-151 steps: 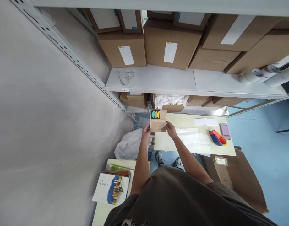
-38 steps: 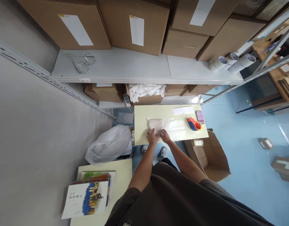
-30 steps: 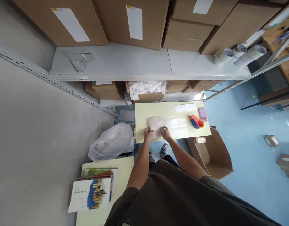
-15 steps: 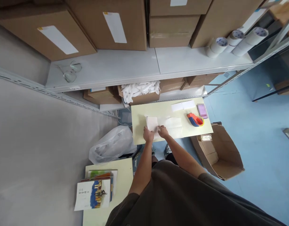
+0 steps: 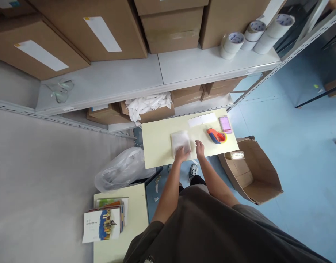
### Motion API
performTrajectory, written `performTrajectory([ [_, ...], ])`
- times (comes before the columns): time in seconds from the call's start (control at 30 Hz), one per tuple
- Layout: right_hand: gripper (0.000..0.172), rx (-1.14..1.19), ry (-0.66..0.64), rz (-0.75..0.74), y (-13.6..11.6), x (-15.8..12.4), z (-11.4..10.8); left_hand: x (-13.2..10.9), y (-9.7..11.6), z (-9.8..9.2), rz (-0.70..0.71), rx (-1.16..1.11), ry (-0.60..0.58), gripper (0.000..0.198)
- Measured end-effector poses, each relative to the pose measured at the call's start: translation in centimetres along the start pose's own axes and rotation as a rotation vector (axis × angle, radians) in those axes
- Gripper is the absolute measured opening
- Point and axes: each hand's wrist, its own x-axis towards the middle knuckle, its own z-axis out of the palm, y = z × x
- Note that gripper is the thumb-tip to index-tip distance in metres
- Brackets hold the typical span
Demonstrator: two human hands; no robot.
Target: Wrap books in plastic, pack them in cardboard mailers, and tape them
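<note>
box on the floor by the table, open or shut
Open: the box has its flaps spread and its inside showing, right of the table.

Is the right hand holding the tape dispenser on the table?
No, the right hand lies empty near the front edge of the table, clearly apart from the red and blue tape dispenser.

The packet (image 5: 180, 140) under the left hand (image 5: 182, 153) looks like soft, milky white plastic wrap. The table (image 5: 157, 146) is smooth, matt and pale yellow. The shelf (image 5: 190, 67) is grey painted metal. The boxes (image 5: 129, 29) on it are brown cardboard with white paper labels (image 5: 102, 33). The bag (image 5: 121, 171) is thin, crinkly plastic. The floor (image 5: 294, 146) is blue and a bit shiny.
</note>
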Motion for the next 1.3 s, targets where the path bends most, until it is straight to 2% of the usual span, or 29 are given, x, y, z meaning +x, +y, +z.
performTrajectory([
  [0.07,0.063,-0.028,0.026,0.004,0.5,0.5,-2.8,0.7,0.5,1.4,-0.028,0.08,-0.073,0.062],
  [0.17,0.056,-0.039,-0.144,0.007,0.9,0.4,-3.8,1.2,0.6,2.6,-0.063,0.13,-0.049,0.055],
  [0.27,0.054,-0.076,-0.318,0.036,1.2,-0.2,-2.0,1.3,-0.6,2.4,0.036,0.077,0.011,0.047],
  [0.33,0.056,-0.114,-0.351,0.06,1.4,-0.5,-0.5,1.4,-2.1,1.8,0.054,-0.003,0.115,0.05],
  [0.43,0.061,-0.106,-0.338,0.117,1.7,-1.0,0.6,1.7,-4.7,0.9,-0.116,-0.197,0.266,0.059],
  [0.5,0.064,-0.046,-0.352,0.159,1.8,-1.3,0.9,2.0,-6.4,0.4,-0.193,-0.369,0.25,0.061],
  [0.57,0.068,0.01,-0.395,0.179,1.7,-1.5,1.2,2.2,-7.9,0.1,-0.194,-0.503,0.2,0.059],
  [0.63,0.069,0.02,-0.437,0.18,1.5,-1.5,1.8,2.3,-9.1,-0.3,-0.176,-0.538,0.206,0.057],
  [0.7,0.068,-0.05,-0.401,0.152,1.2,-1.3,2.2,2.2,-10.2,-0.6,-0.154,-0.5,0.249,0.059],
  [0.8,0.066,-0.213,-0.14,0.081,1.0,-0.8,2.4,2.1,-11.2,-1.0,-0.072,-0.416,0.298,0.065],
  [0.87,0.068,-0.243,-0.006,0.094,1.0,-0.7,2.2,2.2,-11.4,-1.1,-0.005,-0.361,0.282,0.063],
  [0.97,0.072,-0.156,-0.023,0.189,0.7,-1.0,2.6,2.5,-11.2,-0.9,0.07,-0.273,0.206,0.052],
  [1.07,0.073,-0.042,-0.105,0.22,-0.1,-1.5,4.4,2.8,-11.0,-0.8,0.093,-0.195,0.151,0.049],
  [1.17,0.075,0.033,-0.162,0.211,-1.3,-1.6,7.1,3.2,-11.8,-1.5,0.093,-0.14,0.134,0.049],
  [1.3,0.074,0.086,-0.227,0.256,-3.3,-1.0,11.7,4.1,-14.7,-4.4,0.056,-0.135,0.18,0.047],
])
